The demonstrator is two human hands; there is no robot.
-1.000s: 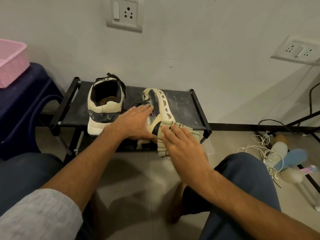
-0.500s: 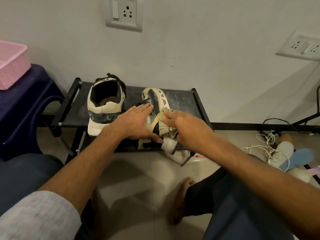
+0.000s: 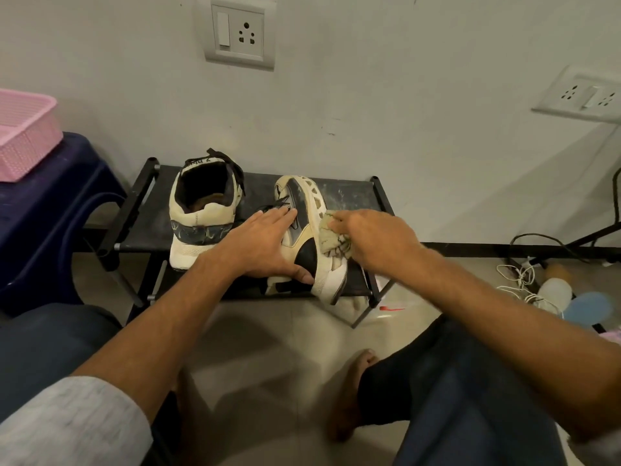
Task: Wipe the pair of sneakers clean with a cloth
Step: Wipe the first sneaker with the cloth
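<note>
The work looked about midway at best. The right sneaker (image 3: 300,203) lay tipped on its side on the low black bench (image 3: 353,200), steadied by the left hand (image 3: 265,247), which pressed on it flat with straight fingers. The right hand (image 3: 373,237) clutched the bunched cloth (image 3: 332,237) against its sole edge. The left sneaker (image 3: 198,227) stood upright just beside it, untouched. I could not tell whether it had already been wiped.

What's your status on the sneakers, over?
Left hand flat on tipped sneaker, steadying. Right hand grips cloth against it. Second sneaker upright on rack. Nothing in the way.
</note>
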